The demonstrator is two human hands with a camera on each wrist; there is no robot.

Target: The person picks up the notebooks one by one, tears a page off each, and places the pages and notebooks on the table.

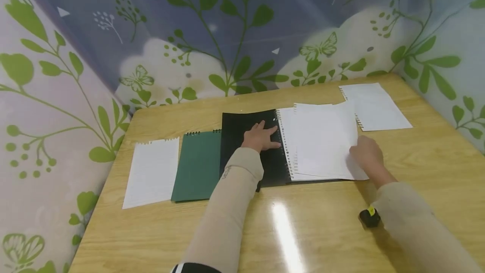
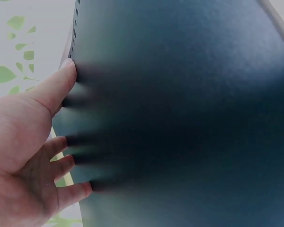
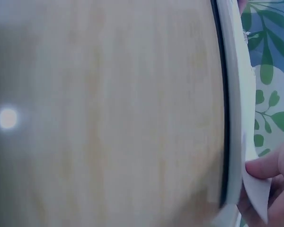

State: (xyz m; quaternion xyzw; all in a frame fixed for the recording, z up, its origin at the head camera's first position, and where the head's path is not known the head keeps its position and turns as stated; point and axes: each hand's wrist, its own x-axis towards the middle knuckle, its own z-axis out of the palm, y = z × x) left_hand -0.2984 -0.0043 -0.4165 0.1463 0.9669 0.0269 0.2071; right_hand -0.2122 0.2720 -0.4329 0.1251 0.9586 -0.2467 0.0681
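Note:
A black-covered loose-leaf notebook (image 1: 238,138) lies spread on the table, its white pages (image 1: 287,138) on the right side of the binding. My left hand (image 1: 261,137) rests on the black cover beside the binding, fingers spread and fairly straight, as the left wrist view also shows. With my right hand (image 1: 366,153) I pinch the right edge of a loose-looking punched sheet (image 1: 326,138). Its holes sit a little right of those of the pages beneath. In the right wrist view, thumb and fingers hold the bent paper corner (image 3: 258,196).
Left of the notebook lies a green spiral notebook (image 1: 197,167), partly under the black cover. A torn-out sheet (image 1: 151,174) is at far left, another sheet (image 1: 379,106) at back right. Patterned fabric (image 1: 242,33) borders the wooden table (image 1: 322,231).

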